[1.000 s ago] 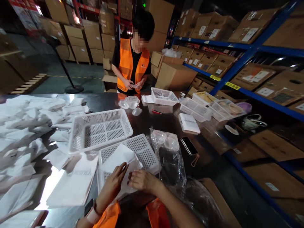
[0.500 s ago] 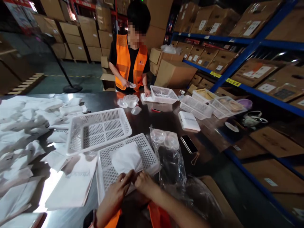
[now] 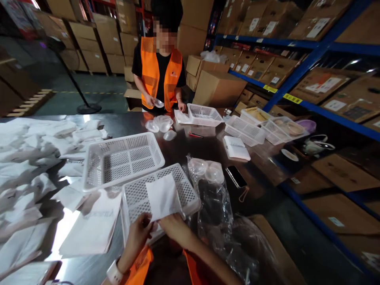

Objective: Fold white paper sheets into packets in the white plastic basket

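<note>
- Two bare hands are meeting at the near edge of the dark, glossy table (image 3: pixel 208 152) in the head view: the left hand (image 3: pixel 139 233) and the right hand (image 3: pixel 172 225) are both pinching the near edge of a flat white paper pouch (image 3: pixel 162 196).
- That pouch is lying over the near white perforated plastic basket (image 3: pixel 184 186), now smooth and squared, where half a second ago it was bulging and crumpled between the fingers; a second ago the hands were further up on it. By my reading, the flattening or folding is nearly finished.
- One more white perforated basket (image 3: pixel 121 158) is standing empty just beyond, to the left.
- Four similar baskets or so are sitting across the far right of the table, the nearest to the co-worker (image 3: pixel 204 114) touched by that person's hand.
- One co-worker in an orange vest (image 3: pixel 160 75) is standing at the far side, now holding a small clear lid in one hand.
- One clear plastic bag of round lids (image 3: pixel 212 190) is lying right of the near basket, and one dark phone (image 3: pixel 236 176) further right.
- Many loose white pouches (image 3: pixel 32 158) are heaped on the left; I cannot count them.
</note>
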`<move>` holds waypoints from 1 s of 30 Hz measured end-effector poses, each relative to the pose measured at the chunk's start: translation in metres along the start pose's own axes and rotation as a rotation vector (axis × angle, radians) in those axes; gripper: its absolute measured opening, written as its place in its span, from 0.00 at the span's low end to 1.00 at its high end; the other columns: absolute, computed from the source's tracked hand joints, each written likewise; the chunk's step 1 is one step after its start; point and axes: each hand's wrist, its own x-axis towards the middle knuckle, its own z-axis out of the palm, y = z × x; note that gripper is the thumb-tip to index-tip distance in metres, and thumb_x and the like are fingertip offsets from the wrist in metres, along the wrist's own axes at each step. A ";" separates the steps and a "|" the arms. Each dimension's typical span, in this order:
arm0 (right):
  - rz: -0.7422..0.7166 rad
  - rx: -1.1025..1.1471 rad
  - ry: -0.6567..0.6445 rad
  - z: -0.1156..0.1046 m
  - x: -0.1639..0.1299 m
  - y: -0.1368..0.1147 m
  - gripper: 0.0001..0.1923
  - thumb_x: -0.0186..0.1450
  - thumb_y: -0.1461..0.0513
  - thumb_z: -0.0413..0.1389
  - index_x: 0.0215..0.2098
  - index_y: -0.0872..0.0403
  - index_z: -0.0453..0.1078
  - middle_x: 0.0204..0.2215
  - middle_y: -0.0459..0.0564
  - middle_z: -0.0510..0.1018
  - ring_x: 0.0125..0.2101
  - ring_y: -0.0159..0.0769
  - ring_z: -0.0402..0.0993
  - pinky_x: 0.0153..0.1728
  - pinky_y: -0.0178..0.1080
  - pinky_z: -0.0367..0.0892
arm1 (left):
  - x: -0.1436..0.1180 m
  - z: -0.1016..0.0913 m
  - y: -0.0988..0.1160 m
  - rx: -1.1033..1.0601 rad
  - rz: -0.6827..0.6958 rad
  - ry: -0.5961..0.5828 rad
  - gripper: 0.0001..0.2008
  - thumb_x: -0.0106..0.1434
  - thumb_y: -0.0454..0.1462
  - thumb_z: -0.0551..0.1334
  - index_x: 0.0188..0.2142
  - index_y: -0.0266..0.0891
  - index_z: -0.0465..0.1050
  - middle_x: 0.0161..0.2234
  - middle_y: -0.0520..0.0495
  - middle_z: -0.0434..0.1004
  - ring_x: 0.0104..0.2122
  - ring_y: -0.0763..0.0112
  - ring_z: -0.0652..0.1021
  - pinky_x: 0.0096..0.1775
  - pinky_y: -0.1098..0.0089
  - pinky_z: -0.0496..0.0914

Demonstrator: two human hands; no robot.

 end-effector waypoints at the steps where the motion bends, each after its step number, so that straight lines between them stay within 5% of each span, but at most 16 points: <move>1: 0.033 -0.003 0.008 0.000 -0.005 -0.005 0.04 0.66 0.64 0.58 0.39 0.54 0.75 0.33 0.49 0.79 0.35 0.38 0.76 0.37 0.40 0.71 | 0.001 -0.002 0.003 -0.054 -0.082 -0.028 0.20 0.46 0.51 0.67 0.30 0.40 0.70 0.18 0.53 0.71 0.15 0.68 0.72 0.16 0.68 0.69; 10: 0.138 0.252 0.165 0.006 -0.002 -0.030 0.01 0.65 0.63 0.61 0.36 0.50 0.75 0.31 0.43 0.80 0.35 0.34 0.74 0.37 0.36 0.64 | -0.004 -0.006 0.022 -0.536 -0.370 0.045 0.29 0.30 0.45 0.76 0.31 0.40 0.68 0.14 0.58 0.70 0.16 0.74 0.72 0.23 0.73 0.68; 21: 0.205 0.357 -0.021 0.011 0.001 -0.032 0.04 0.66 0.64 0.58 0.32 0.52 0.71 0.33 0.46 0.77 0.38 0.36 0.73 0.40 0.37 0.67 | -0.008 -0.004 0.023 -0.417 -0.270 0.024 0.32 0.36 0.44 0.73 0.40 0.41 0.63 0.14 0.60 0.70 0.17 0.69 0.75 0.25 0.70 0.71; 23: 0.268 0.499 0.111 0.015 -0.007 -0.029 0.08 0.68 0.65 0.54 0.30 0.52 0.69 0.32 0.47 0.76 0.37 0.36 0.73 0.38 0.36 0.69 | -0.005 -0.006 0.019 -0.321 -0.221 0.026 0.32 0.38 0.47 0.72 0.40 0.41 0.63 0.14 0.59 0.71 0.17 0.67 0.75 0.24 0.69 0.70; 26: 0.429 0.765 0.474 0.013 -0.036 -0.008 0.11 0.70 0.61 0.48 0.29 0.51 0.65 0.31 0.48 0.74 0.33 0.36 0.73 0.32 0.36 0.70 | 0.000 -0.017 0.014 -0.152 -0.151 0.058 0.31 0.40 0.51 0.70 0.40 0.41 0.65 0.15 0.57 0.73 0.18 0.63 0.76 0.24 0.68 0.68; 30: 0.701 1.079 0.791 -0.013 -0.110 0.062 0.13 0.70 0.52 0.44 0.37 0.49 0.65 0.34 0.51 0.75 0.23 0.34 0.71 0.20 0.36 0.67 | 0.001 -0.034 0.011 0.026 -0.060 -0.008 0.23 0.45 0.53 0.67 0.36 0.44 0.68 0.18 0.53 0.78 0.22 0.61 0.79 0.26 0.68 0.70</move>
